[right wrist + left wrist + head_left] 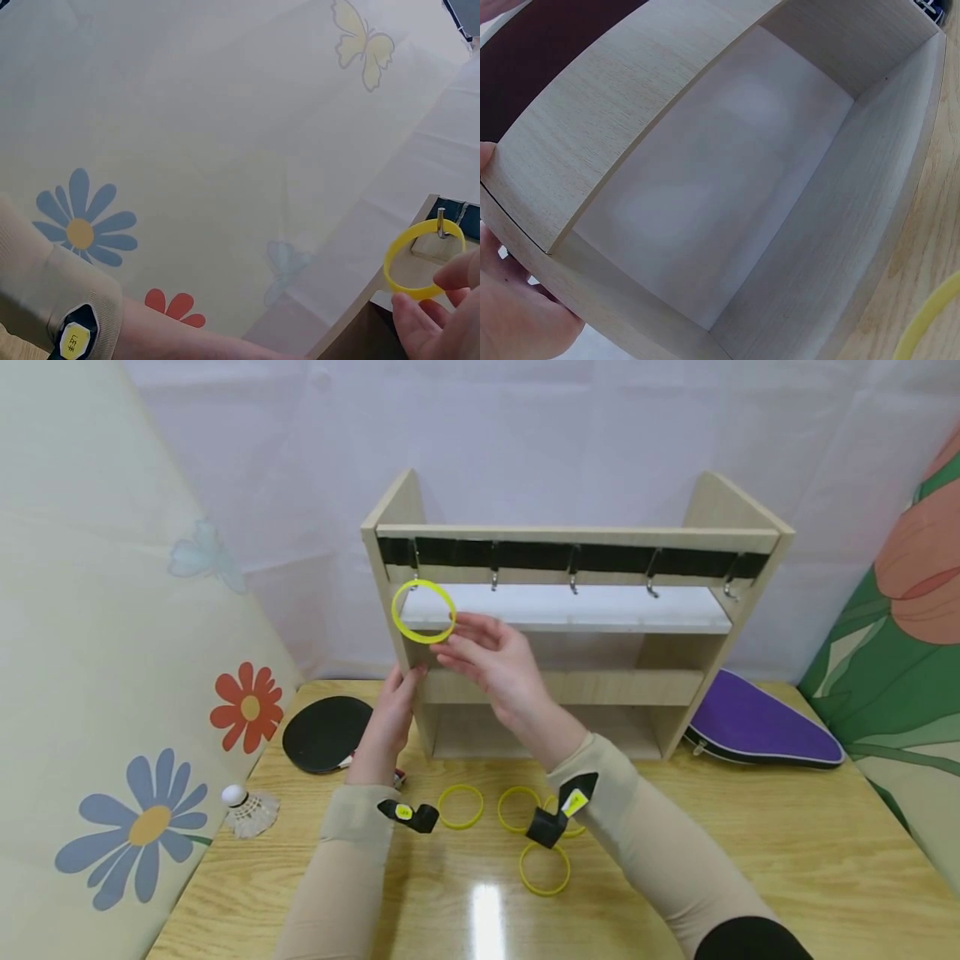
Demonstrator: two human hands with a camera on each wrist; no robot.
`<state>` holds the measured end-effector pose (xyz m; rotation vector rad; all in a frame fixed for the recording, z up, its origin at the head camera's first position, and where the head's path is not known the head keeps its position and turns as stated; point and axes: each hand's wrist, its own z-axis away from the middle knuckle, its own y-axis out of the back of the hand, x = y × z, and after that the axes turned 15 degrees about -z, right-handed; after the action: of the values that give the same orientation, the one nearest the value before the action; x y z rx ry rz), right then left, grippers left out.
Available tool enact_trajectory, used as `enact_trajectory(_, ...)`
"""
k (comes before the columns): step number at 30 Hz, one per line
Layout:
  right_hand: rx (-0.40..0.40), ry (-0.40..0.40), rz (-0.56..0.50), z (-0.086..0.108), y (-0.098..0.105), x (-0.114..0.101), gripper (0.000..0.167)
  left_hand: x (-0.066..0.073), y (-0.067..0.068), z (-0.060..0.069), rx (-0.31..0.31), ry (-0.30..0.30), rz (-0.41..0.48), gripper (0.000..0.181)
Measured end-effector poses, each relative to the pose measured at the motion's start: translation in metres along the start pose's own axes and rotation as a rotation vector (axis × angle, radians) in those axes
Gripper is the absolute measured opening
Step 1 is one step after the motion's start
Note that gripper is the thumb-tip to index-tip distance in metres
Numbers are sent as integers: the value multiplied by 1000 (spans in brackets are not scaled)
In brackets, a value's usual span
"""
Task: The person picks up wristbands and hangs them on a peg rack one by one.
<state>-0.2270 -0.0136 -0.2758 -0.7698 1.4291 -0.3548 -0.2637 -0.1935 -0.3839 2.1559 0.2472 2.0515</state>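
In the head view my right hand (502, 668) pinches a yellow ring (424, 642) by its lower right edge. The ring is held up at the leftmost metal hook (416, 556) of a wooden shelf rack (555, 687). From the right wrist view, the hook's tip shows within the ring (390, 266); whether they touch I cannot tell. My left hand (390, 718) grips the rack's left side panel, its fingers partly hidden behind the wood. The left wrist view shows that hand (521, 315) around the panel's edge.
Several yellow rings (461, 825) lie on the wooden table before the rack. A black paddle (327, 732) and a shuttlecock (251, 812) sit at left, a purple paddle case (761, 727) at right. More hooks (574, 568) line the black strip.
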Motion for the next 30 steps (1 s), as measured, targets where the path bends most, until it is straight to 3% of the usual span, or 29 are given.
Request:
enact_trajectory(11,10,-27,62,2,9,3,35,0,1,0,-12,11,-24,53)
enact_trajectory(30,-27,-64,215,19,64,20,41,0,-1,2,1,31,-2,52)
